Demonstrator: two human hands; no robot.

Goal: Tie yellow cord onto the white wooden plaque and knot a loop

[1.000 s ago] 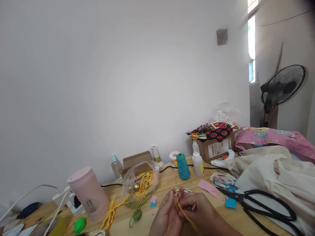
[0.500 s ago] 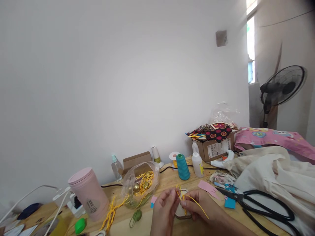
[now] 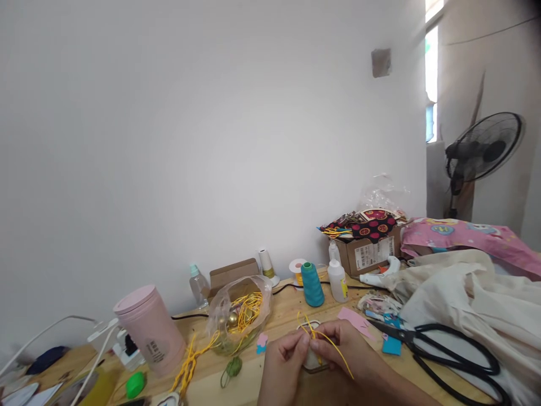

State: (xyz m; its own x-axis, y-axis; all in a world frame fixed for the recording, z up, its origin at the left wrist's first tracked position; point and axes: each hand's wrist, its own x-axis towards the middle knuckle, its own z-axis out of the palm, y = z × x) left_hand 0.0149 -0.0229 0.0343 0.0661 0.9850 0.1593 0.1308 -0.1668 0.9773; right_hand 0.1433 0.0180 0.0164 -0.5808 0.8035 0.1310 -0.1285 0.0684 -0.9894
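Observation:
A yellow cord (image 3: pixel 340 353) runs between my two hands, with loops and loose ends standing up above the fingertips. My left hand (image 3: pixel 284 361) pinches it from the left, thumb and forefinger together. From the right, my right hand (image 3: pixel 344 347) grips the same cord, and one end trails down over its knuckles. Beneath the hands lies a small pale object with a dark rim (image 3: pixel 313 361), rounded like a tray or frame; the fingers cover much of it and its kind is unclear.
Black-handled scissors (image 3: pixel 454 349) lie at the right by beige cloth (image 3: pixel 460 287). Behind the hands stand a teal thread cone (image 3: pixel 312 285) and a glue bottle (image 3: pixel 337 281). To the left are a plastic bag of yellow cord (image 3: pixel 240 316), a green yarn ball (image 3: pixel 234 367) and a pink tumbler (image 3: pixel 150 330).
My hands have drawn closer together on the cord, the right hand shifting over its crossing. A cord loop now stands up more openly above the fingers. The view has shifted slightly.

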